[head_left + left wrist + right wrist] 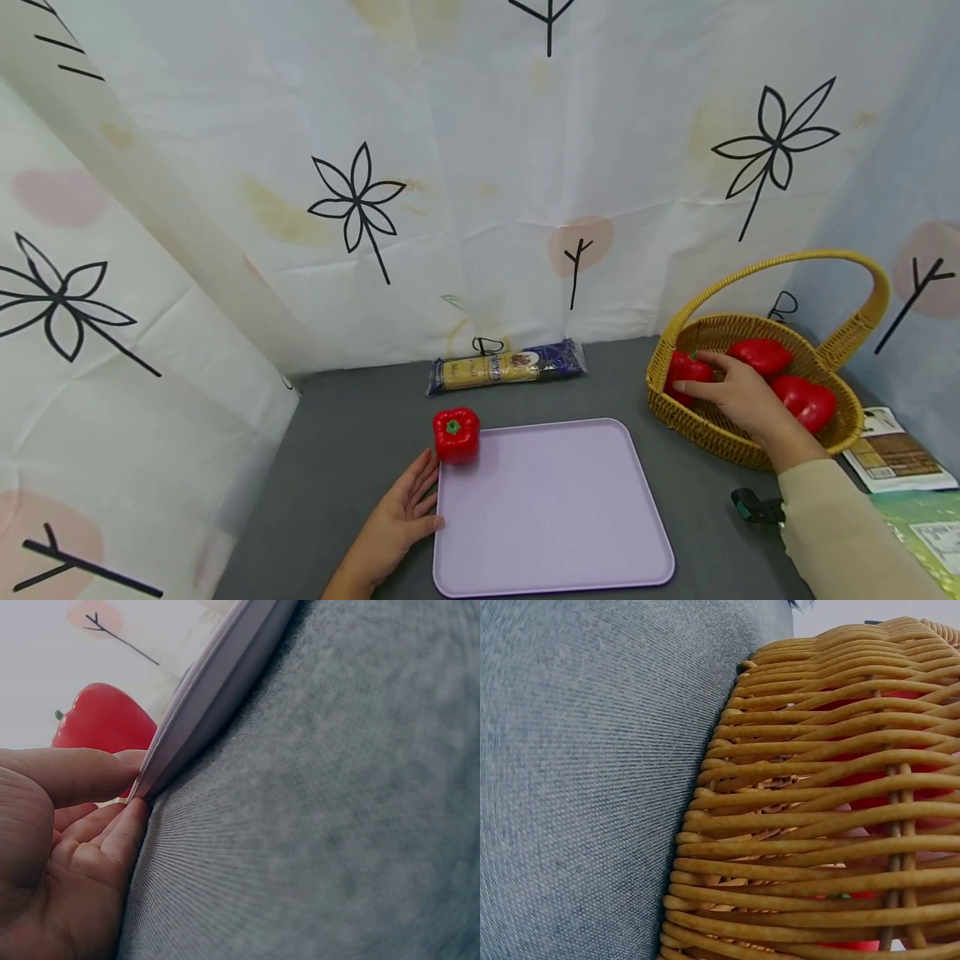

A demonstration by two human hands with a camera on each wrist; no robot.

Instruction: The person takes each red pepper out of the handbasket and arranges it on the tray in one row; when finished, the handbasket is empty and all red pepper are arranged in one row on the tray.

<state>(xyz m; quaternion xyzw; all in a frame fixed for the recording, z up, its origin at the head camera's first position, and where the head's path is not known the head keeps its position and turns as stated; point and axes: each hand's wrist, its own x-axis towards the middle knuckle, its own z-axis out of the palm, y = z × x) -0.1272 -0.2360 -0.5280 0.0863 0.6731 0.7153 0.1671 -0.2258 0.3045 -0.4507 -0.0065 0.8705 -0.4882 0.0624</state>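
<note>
Inside the wicker basket (720, 442), my right hand (738, 396) holds a red bell pepper (681, 367), thumb on the near side and fingers over the top. Two more glossy red peppers (806, 402) lie beside it. The right wrist view shows the basket's woven side (817, 802), with red glimpsed through gaps and the hand mostly hidden. At the left edge of a lilac tray (555, 508), my left hand (397, 512) pinches the rim, thumb on top and fingertips against the outside. Another red bell pepper (456, 435) sits upright on the tray's far left corner, near those fingers.
A yellow and blue packet of pasta (510, 367) lies behind the tray against the patterned curtain (480, 208). Right of the basket are a brown and white packet (896, 454) and a green bag (926, 525). The basket's tall handle (780, 260) arches over its opening.
</note>
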